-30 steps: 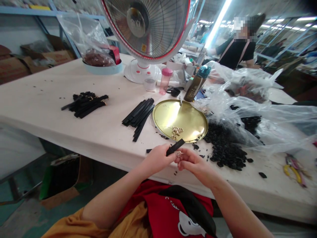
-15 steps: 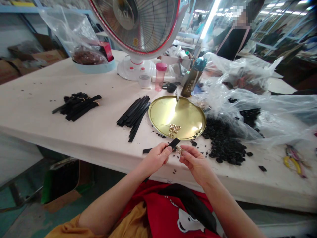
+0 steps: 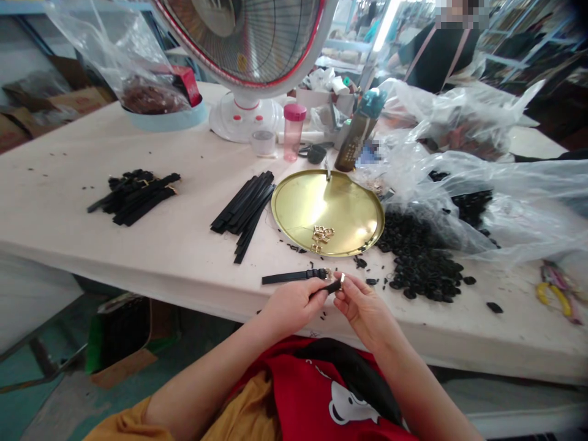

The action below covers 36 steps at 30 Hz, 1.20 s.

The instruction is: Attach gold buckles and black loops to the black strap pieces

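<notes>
My left hand [image 3: 294, 305] is closed around a black strap [image 3: 332, 286], whose end points toward my right hand. Between the fingertips of my right hand [image 3: 362, 301] is a small gold buckle [image 3: 342, 278], touching the strap's end. Just behind my hands a second black strap with a buckle [image 3: 289, 277] lies flat on the table. More gold buckles [image 3: 322, 235] sit in the round gold tray [image 3: 294, 187]. To the tray's left is a stack of black straps [image 3: 243, 205].
A bundle of buckled straps [image 3: 138, 196] lies farther left. Black loops [image 3: 420, 263] are heaped at right by a plastic bag [image 3: 519, 202], with yellow-handled pliers [image 3: 555, 297] beyond. A heater fan [image 3: 248, 116], pink-lidded cup [image 3: 294, 131] and dark bottle [image 3: 356, 138] stand behind.
The strap and buckle have come together; the strap's end now meets the buckle. My left hand has tilted and lowered, uncovering the strap lying behind it. The view has shifted slightly.
</notes>
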{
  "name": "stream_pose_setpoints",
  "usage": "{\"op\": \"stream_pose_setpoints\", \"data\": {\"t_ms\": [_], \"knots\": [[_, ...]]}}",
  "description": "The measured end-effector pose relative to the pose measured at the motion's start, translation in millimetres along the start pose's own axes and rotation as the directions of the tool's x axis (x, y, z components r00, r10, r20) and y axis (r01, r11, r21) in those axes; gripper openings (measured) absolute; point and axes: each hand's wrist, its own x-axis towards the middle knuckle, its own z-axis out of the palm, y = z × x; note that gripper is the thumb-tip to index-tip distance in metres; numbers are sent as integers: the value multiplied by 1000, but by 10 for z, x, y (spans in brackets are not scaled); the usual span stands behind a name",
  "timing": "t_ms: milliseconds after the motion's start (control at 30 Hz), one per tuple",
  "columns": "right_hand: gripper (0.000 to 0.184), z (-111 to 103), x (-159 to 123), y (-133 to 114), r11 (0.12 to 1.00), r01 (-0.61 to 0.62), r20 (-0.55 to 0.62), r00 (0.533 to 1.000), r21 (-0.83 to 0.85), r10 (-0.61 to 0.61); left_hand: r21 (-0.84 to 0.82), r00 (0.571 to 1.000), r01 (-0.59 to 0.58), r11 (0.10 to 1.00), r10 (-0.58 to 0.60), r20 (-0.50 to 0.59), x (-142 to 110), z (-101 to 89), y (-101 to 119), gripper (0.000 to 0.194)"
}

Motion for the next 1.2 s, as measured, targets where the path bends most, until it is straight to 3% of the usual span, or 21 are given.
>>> {"op": "stream_pose_setpoints", "data": {"t_ms": [167,333,500,600,733,900,1033,1200], "knots": [[26,-39,-2,81,995,-49,55,997,-88,54,-11,998,-50,999,51,33,-27,7,-10,30],[27,26,-64,169,921,197,43,980,-335,-194,-204,997,54,978,-63,-39,-40,113,68,20],[21,40,-146,219,789,364,61,920,-495,-386,-437,984,168,884,-178,17,-58,187,120,17],[20,31,-174,240,809,356,86,929,-468,-360,-500,984,177,848,-169,62,-87,178,108,15],[19,16,-175,255,897,288,85,958,-335,-275,-468,982,183,865,-143,120,-151,156,71,18],[21,29,-182,296,952,237,7,971,-194,-241,-425,988,156,892,-140,67,-190,186,64,15],[18,52,-242,339,934,235,81,972,-269,-221,-497,991,134,857,-131,42,-162,224,65,21],[18,-2,-249,322,874,280,53,958,-396,-283,-572,980,200,796,-148,136,-151,211,39,19]]}}
